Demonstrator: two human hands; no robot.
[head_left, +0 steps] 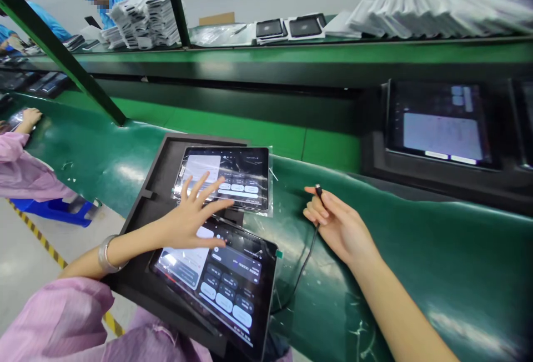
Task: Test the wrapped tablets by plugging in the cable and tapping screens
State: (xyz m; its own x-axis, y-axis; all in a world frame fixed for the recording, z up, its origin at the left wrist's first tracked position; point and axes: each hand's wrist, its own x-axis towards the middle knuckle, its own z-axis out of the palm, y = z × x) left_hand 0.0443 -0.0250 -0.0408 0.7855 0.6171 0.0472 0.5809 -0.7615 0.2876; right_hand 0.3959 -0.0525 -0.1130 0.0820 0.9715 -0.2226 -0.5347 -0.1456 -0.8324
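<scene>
My left hand (195,215) is spread over two lit tablets, its fingers apart and nothing held. Beneath its fingertips lies the farther tablet (250,170), wrapped in clear film; whether they touch the screen I cannot tell. The nearer tablet (233,278), with a small green tab at one corner, lies tilted across a black foam tray (154,184). On the right, my right hand (333,217) pinches the plug end of a black cable (306,265) above the green bench. That cable runs down toward the nearer tablet's edge, where its other end is hidden.
A lit tablet (441,123) sits in black foam at the right, beyond the bench (325,317). White packs (416,15) and two dark devices line the shelf (291,54). A green post (62,54) rises at left, near a co-worker's pink sleeve (25,162).
</scene>
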